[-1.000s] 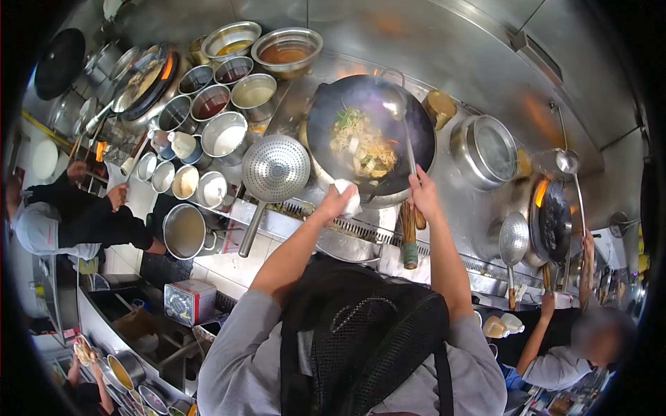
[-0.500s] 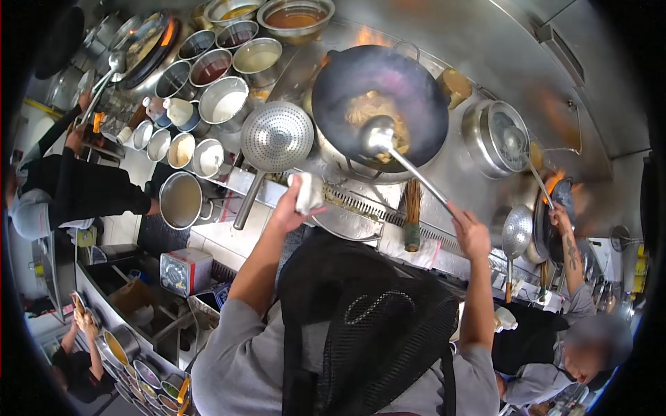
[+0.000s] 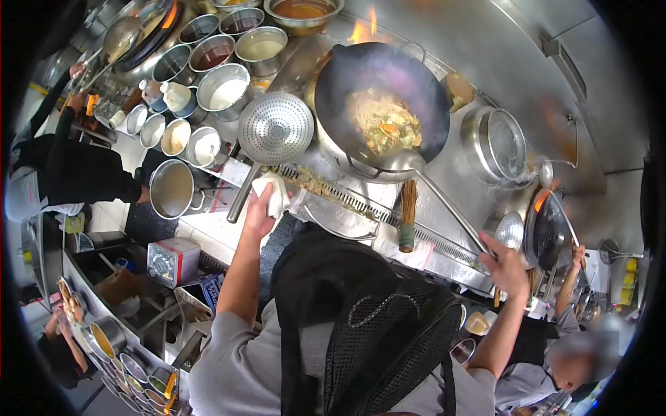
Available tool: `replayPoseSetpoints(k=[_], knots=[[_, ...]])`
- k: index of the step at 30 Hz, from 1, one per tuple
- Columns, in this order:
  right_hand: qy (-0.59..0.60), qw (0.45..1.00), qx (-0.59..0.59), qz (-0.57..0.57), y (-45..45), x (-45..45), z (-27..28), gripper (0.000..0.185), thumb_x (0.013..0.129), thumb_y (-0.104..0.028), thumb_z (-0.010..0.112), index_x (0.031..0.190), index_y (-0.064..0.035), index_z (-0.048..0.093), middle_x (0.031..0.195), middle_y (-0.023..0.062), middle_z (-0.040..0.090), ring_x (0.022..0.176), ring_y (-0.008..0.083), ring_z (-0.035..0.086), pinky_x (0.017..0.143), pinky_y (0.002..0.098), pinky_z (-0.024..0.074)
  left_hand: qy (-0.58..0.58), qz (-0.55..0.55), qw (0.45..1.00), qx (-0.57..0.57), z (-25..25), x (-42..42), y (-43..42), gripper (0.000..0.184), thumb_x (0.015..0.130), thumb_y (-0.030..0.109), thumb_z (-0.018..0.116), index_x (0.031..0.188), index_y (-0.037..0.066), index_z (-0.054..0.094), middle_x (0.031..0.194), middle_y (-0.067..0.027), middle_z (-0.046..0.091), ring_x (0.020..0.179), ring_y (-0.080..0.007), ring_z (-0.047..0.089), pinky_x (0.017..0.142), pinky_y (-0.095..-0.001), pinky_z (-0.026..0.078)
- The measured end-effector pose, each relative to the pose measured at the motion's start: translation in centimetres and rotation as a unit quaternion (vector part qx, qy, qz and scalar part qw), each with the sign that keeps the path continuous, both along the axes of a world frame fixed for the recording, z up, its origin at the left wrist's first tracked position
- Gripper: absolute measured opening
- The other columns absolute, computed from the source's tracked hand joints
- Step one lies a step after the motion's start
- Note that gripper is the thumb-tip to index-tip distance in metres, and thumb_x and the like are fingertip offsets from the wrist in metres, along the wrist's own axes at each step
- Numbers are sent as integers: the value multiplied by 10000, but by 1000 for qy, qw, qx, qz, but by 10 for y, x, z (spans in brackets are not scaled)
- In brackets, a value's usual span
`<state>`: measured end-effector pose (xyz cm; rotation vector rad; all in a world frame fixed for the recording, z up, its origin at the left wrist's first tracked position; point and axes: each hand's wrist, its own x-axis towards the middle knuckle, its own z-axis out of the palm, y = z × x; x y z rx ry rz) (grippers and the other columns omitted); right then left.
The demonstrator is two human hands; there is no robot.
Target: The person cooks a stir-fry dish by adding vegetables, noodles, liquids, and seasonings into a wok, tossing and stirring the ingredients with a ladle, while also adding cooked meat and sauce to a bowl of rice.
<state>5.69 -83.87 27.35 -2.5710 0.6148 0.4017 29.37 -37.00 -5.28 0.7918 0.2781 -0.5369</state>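
My right hand (image 3: 508,269) grips the far end of a long-handled ladle (image 3: 449,202). The ladle's bowl rests by the near rim of a large black wok (image 3: 433,104), close to its loop handle. Inside the wok lies a heap of noodle-like strands with green and orange pieces (image 3: 388,125), under light smoke. My left hand (image 3: 259,216) is closed around a folded white cloth (image 3: 275,195), beside the handle of a perforated strainer (image 3: 276,130). Whether that hand touches the strainer handle I cannot tell. A bamboo brush (image 3: 408,215) stands below the wok.
Flames (image 3: 368,28) rise behind the wok. Metal bowls of sauce (image 3: 214,54) and smaller seasoning cups (image 3: 176,137) line the left side. A water-filled pot (image 3: 503,145) sits to the right. Co-workers stand on both sides; the right one's hand (image 3: 578,256) holds a utensil over another wok.
My right hand has moved right and down, drawing the ladle from the food to the near rim. My left hand and cloth have shifted left. The food lies more spread out; the flames are taller.
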Motion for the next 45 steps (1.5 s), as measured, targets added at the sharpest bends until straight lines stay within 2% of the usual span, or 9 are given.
replayPoseSetpoints(k=[4,10,17,23,31,39,40,43,45], knots=[[-134,991,-18,23,-17,23,-120,453,933,-117,711,1373,-44,634,1163,271,711,1030,383,734,902,426,543,16,-5,1000,2,1,-7,-10,416,1068,210,582,1435,58,457,1231,-139,638,1080,-352,694,904,-460,594],[-134,980,40,-145,14,43,-148,449,1015,-166,634,1449,-65,579,820,158,668,678,199,591,666,364,501,-21,-28,996,86,10,-13,-6,522,1012,105,633,1484,65,415,1297,-104,620,1150,-261,661,965,-410,566],[-242,943,84,-211,60,78,-228,557,1071,-226,547,1577,-54,391,652,51,548,504,171,534,479,356,471,-20,9,998,61,6,-21,13,574,930,-1,615,1470,68,433,1312,-85,609,1191,-246,626,1004,-407,534],[-220,885,365,-188,86,90,-207,556,1087,-228,522,1589,-38,374,633,9,539,455,93,490,403,297,417,-53,-12,992,112,-6,-18,11,565,936,-11,630,1459,55,425,1296,-95,608,1184,-227,615,997,-383,530],[-250,931,159,-213,35,140,-200,548,1074,-224,528,1559,1,411,597,11,520,426,113,490,385,303,430,-76,2,992,104,-5,-23,23,569,931,-30,620,1463,55,437,1289,-96,607,1175,-231,614,1002,-382,523],[-218,913,323,-124,47,175,-225,588,1054,-209,582,1586,-47,388,606,-4,515,418,94,450,378,285,401,-77,-27,987,136,-16,-28,20,563,918,-6,661,1434,43,442,1254,-89,606,1147,-213,606,988,-369,517],[-178,938,273,-117,43,166,-226,548,1022,-188,633,1538,-74,484,750,87,681,552,171,623,520,317,533,-82,-27,987,138,-18,-28,20,580,917,-4,664,1446,40,431,1263,-91,605,1153,-212,602,994,-369,510],[-303,948,58,72,26,140,-241,491,991,-167,669,1463,-70,576,1055,172,767,870,262,744,794,368,588,-83,-22,988,128,-18,-32,23,607,917,-3,665,1468,39,414,1276,-94,605,1171,-215,595,1000,-374,508],[-213,972,101,6,25,114,-213,465,970,-154,690,1420,-68,614,1288,202,706,1159,302,704,989,390,526,-82,-17,987,137,-26,-32,26,617,918,-4,663,1477,39,405,1280,-98,604,1175,-220,595,1002,-379,510]])
